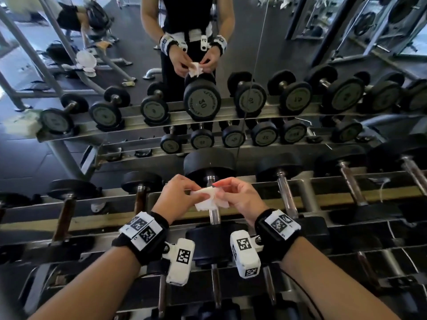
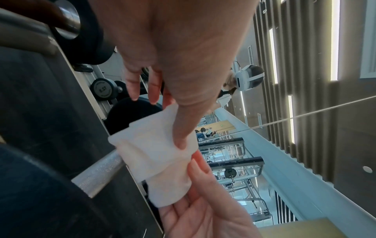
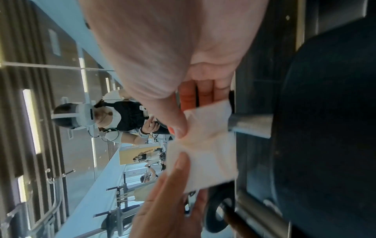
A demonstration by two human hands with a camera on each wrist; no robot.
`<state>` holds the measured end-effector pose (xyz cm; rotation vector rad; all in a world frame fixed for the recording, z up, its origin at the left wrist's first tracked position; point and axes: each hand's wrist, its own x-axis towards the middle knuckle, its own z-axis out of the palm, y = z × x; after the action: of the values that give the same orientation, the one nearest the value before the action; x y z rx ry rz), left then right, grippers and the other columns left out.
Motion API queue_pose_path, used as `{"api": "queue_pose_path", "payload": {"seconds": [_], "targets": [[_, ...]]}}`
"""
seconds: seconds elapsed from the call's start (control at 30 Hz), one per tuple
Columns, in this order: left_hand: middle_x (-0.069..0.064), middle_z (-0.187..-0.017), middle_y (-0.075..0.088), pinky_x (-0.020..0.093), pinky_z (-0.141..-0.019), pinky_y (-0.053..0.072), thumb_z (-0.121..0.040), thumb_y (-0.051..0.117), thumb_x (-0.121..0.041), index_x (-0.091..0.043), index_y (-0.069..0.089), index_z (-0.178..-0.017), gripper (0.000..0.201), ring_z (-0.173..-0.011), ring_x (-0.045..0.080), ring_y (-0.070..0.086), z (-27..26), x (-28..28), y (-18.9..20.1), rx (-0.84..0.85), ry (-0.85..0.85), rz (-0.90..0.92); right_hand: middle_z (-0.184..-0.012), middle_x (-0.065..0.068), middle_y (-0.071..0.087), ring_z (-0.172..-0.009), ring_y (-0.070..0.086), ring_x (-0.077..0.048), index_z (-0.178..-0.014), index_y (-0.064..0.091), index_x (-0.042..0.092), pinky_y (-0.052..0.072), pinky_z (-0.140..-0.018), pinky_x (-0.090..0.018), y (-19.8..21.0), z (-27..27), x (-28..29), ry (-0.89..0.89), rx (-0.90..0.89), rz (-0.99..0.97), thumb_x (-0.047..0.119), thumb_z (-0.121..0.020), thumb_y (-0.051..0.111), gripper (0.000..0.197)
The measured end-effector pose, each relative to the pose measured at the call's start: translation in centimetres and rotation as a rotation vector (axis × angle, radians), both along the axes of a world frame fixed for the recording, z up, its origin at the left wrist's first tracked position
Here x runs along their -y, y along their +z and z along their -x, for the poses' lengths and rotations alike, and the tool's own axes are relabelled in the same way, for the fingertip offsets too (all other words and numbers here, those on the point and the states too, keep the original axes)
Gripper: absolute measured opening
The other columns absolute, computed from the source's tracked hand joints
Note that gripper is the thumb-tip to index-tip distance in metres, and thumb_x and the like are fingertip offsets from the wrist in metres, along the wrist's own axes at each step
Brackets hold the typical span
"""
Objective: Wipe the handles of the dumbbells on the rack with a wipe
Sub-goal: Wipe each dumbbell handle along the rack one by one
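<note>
A white wipe is held between both hands over the chrome handle of a large black dumbbell on the rack's top tier. My left hand pinches its left part with the thumb on top. At the right end my right hand pinches it between thumb and fingers. In the left wrist view my left thumb presses the wipe beside the handle. The right wrist view has the wipe just in front of the handle. Whether the wipe touches the handle is hidden.
Neighbouring dumbbells lie on the rack, one with a dark handle to the left and chrome-handled ones to the right. A lower tier holds more. A mirror behind reflects the rack and me.
</note>
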<state>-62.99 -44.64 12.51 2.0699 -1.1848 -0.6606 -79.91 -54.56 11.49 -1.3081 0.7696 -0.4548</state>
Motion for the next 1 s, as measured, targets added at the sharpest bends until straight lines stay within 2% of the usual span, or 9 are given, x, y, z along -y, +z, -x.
{"api": "queue_pose_path", "payload": {"seconds": [0.07,0.23,0.3,0.43,0.6,0.7,0.8,0.9,1.0], "targets": [[-0.014,-0.099,0.059,0.019,-0.077,0.038,-0.079,0.078,-0.033,-0.026,0.07,-0.081,0.011,-0.091,0.002,0.055,-0.8,-0.2,-0.5,-0.029,0.003,0.006,-0.098,-0.007,0.069,-0.09,0.065,-0.013,-0.105,0.069,0.004,0.053,-0.081,-0.022,-0.2,0.6,-0.3,0.003,-0.065,0.122,-0.003,-0.084,0.071,0.022],[-0.007,-0.095,0.066,0.017,-0.062,0.041,-0.084,0.068,-0.023,-0.03,0.061,-0.081,0.011,-0.089,0.011,0.061,-3.3,-0.5,-3.1,-0.081,0.057,-0.107,-0.095,-0.004,0.07,-0.087,0.063,-0.01,-0.094,0.07,0.013,0.05,-0.086,-0.019,-2.0,2.9,-1.8,-0.023,-0.175,0.214,-0.006,-0.081,0.073,0.023],[-0.007,-0.105,0.065,0.016,-0.071,0.043,-0.086,0.067,-0.022,-0.033,0.061,-0.086,0.012,-0.093,0.008,0.059,-4.0,-0.4,-4.3,-0.098,0.071,-0.12,-0.091,-0.001,0.071,-0.084,0.063,-0.008,-0.092,0.071,0.013,0.049,-0.083,-0.014,-3.0,3.7,-2.5,-0.042,-0.205,0.23,-0.007,-0.082,0.072,0.022],[0.0,-0.111,0.069,0.024,-0.091,0.042,-0.088,0.067,-0.025,-0.03,0.069,-0.094,0.009,-0.108,0.019,0.061,-4.4,0.5,-6.3,-0.154,0.132,-0.112,-0.087,0.006,0.075,-0.084,0.067,0.001,-0.092,0.076,0.014,0.047,-0.08,-0.009,-4.7,4.9,-3.9,-0.124,-0.186,0.204,0.0,-0.084,0.073,0.016],[0.008,-0.114,0.071,0.031,-0.096,0.044,-0.092,0.063,-0.024,-0.015,0.073,-0.111,0.023,-0.112,0.026,0.061,-3.1,2.8,-7.9,-0.172,0.059,-0.084,-0.106,0.003,0.076,-0.11,0.066,-0.011,-0.1,0.077,0.024,0.044,-0.102,-0.026,-5.9,6.1,-5.0,-0.157,-0.176,0.199,0.01,-0.085,0.075,0.021],[0.01,-0.117,0.07,0.037,-0.102,0.045,-0.092,0.064,-0.031,-0.013,0.069,-0.118,0.032,-0.114,0.027,0.061,-3.0,4.3,-8.4,-0.273,0.091,-0.085,-0.11,0.007,0.075,-0.115,0.063,-0.007,-0.104,0.076,0.027,0.038,-0.11,-0.03,-6.2,6.2,-5.1,-0.155,-0.187,0.214,0.012,-0.085,0.075,0.024],[0.011,-0.111,0.071,0.044,-0.1,0.048,-0.092,0.064,-0.026,-0.016,0.069,-0.117,0.027,-0.11,0.029,0.064,-2.7,5.0,-9.2,-0.38,0.02,-0.061,-0.114,0.005,0.074,-0.119,0.062,-0.009,-0.108,0.076,0.025,0.038,-0.111,-0.031,-6.6,6.2,-5.5,-0.191,-0.18,0.206,0.011,-0.086,0.073,0.025],[0.015,-0.104,0.072,0.052,-0.096,0.05,-0.094,0.059,-0.016,-0.021,0.068,-0.122,0.03,-0.105,0.035,0.065,-2.3,4.2,-10.4,-0.44,-0.071,-0.029,-0.117,0.008,0.072,-0.12,0.06,-0.008,-0.109,0.075,0.029,0.04,-0.103,-0.017,-7.0,6.2,-6.3,-0.23,-0.144,0.2,0.011,-0.089,0.07,0.027],[0.005,-0.086,0.069,0.041,-0.092,0.054,-0.096,0.056,-0.024,-0.041,0.066,-0.121,0.032,-0.086,0.015,0.064,-2.0,2.6,-11.1,-0.384,-0.176,-0.024,-0.119,0.009,0.071,-0.119,0.06,-0.006,-0.111,0.074,0.028,0.042,-0.098,-0.013,-7.3,6.0,-6.6,-0.254,-0.12,0.203,0.01,-0.09,0.069,0.028]]}}
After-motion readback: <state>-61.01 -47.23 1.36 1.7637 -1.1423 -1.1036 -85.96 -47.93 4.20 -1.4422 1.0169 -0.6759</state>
